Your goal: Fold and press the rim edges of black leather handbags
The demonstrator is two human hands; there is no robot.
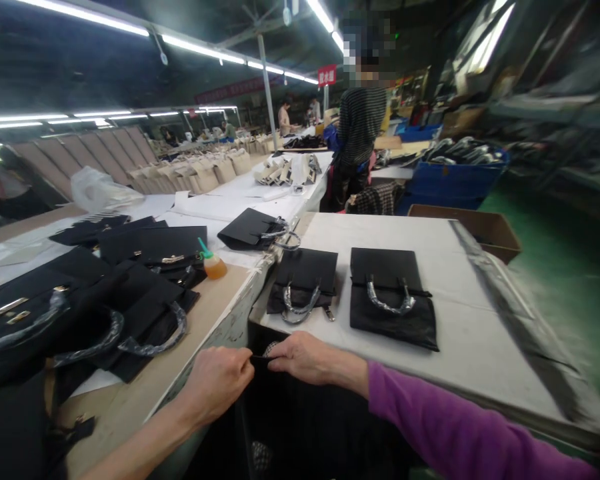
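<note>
My left hand is closed, pinching one end of a thin black strip. The other end is between the thumb and fingers of my right hand, in a purple sleeve. Short and dark, the strip spans the small gap between my hands; I cannot tell whether it belongs to a larger piece below. Past my right hand, a black handbag with a plastic-wrapped handle lies flat on the white table. A second black handbag lies to its right.
More black bags with wrapped handles cover the left table, beside a green-tipped bottle of amber liquid. Another black bag lies farther back. A person stands beyond, near a blue bin and a cardboard box.
</note>
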